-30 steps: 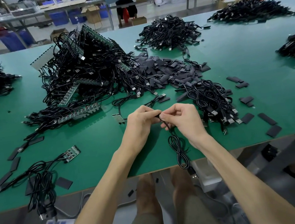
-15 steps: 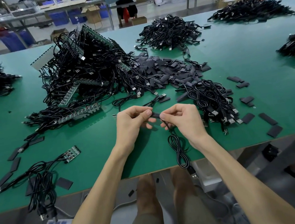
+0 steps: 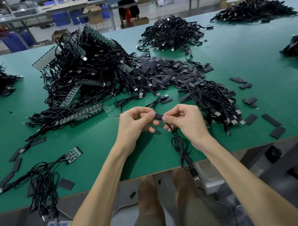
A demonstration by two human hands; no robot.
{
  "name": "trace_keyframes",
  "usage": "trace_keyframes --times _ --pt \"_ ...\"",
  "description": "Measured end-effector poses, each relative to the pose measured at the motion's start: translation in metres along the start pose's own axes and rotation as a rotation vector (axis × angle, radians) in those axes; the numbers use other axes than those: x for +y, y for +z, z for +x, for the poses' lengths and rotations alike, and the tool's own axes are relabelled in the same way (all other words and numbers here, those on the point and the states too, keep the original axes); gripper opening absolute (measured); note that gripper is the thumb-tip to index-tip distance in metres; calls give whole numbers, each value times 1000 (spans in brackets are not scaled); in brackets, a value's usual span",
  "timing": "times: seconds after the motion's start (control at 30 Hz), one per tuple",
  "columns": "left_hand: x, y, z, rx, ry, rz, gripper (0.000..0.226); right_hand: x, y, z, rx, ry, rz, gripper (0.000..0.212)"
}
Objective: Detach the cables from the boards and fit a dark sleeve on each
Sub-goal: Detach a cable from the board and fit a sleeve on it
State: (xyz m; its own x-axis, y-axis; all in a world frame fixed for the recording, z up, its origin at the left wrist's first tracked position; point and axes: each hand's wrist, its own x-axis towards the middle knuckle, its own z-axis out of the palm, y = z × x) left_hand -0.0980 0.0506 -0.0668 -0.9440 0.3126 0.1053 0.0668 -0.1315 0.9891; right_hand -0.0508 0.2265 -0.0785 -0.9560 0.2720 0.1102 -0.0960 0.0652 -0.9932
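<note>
My left hand (image 3: pixel 135 122) and my right hand (image 3: pixel 184 119) meet above the green table (image 3: pixel 260 65), close to its near edge. Between their fingertips is a short dark sleeve (image 3: pixel 159 116); my left hand pinches its left end. My right hand pinches the end of a black cable (image 3: pixel 179 146) at the sleeve's right end. The cable hangs down in a coiled loop, and its USB plug (image 3: pixel 195 175) dangles past the table edge. Whether the cable end is inside the sleeve is hidden by my fingers.
A big heap of cables still on green boards (image 3: pixel 87 77) lies at the left centre. Loose dark sleeves (image 3: pixel 165 71) are piled behind my hands. A bundle of cables (image 3: pixel 216 100) lies to the right, a small board with cables (image 3: pixel 72 154) at the near left.
My hands have drawn slightly apart, so the dark sleeve now shows between the fingertips. The hanging cable loop has stayed about where it was.
</note>
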Motion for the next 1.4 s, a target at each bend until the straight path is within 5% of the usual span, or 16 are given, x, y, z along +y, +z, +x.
trace_keyframes --times 0.67,1.4 --pt "-5 1 4 108 11 100 18 -7 3 -4 16 -11 33 10" --pt "-3 -2 0 -14 1 176 20 -8 1 -3 -38 22 1 15"
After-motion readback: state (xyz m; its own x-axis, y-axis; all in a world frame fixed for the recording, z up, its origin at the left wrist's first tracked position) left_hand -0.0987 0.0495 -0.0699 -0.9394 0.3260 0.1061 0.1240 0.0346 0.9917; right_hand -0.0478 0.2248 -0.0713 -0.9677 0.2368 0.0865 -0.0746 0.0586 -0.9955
